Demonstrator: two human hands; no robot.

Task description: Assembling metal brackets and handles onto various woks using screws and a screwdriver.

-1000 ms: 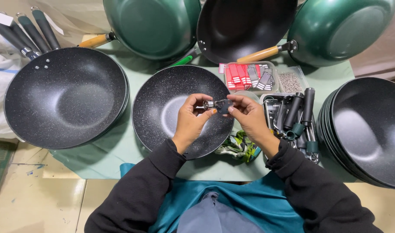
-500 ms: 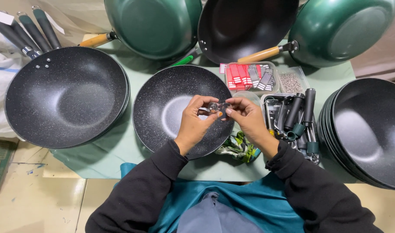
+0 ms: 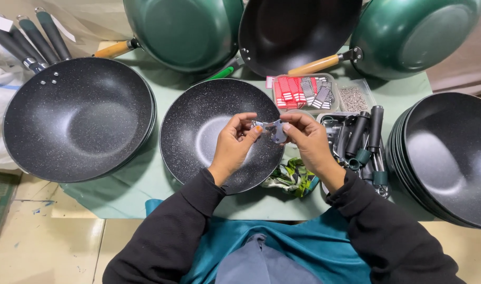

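A stack of speckled pans (image 3: 77,118) sits at the surface's left. Above the centre pan (image 3: 198,137), the left hand (image 3: 234,141) and right hand (image 3: 309,139) both pinch a small metal bracket (image 3: 274,130) between closed fingertips. Right: handle tray (image 3: 356,142), stacked pans (image 3: 451,158)
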